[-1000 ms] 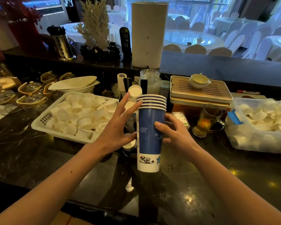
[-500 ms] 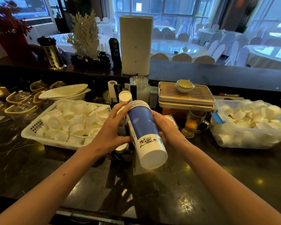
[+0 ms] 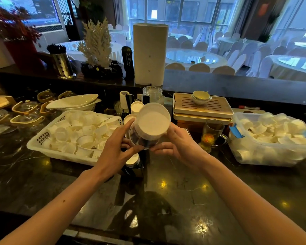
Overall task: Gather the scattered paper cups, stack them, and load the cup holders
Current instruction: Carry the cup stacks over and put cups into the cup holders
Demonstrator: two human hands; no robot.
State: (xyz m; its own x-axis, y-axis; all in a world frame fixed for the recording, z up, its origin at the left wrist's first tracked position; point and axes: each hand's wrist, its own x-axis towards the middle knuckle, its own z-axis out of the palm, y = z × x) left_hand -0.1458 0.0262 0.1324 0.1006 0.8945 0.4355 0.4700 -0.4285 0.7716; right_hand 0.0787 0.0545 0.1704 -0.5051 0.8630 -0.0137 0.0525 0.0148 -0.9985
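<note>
"Head view: where is the stack of paper cups (image 3: 153, 123)?"

"Held above the counter (image 3: 166, 200), tipped so its white base faces the camera, just above the cup holders (image 3: 136, 169). Both hands have it. The left hand (image 3: 113, 152) lays its fingers along one side with the thumb beneath. The right hand (image 3: 178, 145) curls its fingers round the far side, thumb underneath too."

"So the gathering is done?"

"For this lot, I judge so. The cups are nested into one stack, and no loose paper cups show on the counter. Whether others lie out of view I cannot say."

"And the loading?"

"Partly done, it seems. A few upturned cups (image 3: 136, 107) show white bases just behind and below the hands, and they look seated in holders. The holders themselves are mostly hidden. This stack is not yet in one."

"What is left?"

"Probably turning it fully mouth-down and lowering it into a free holder. The white basket (image 3: 60, 154) and the clear tub (image 3: 272, 157) hold small white cups, likely a different sort and no part of this."
</note>
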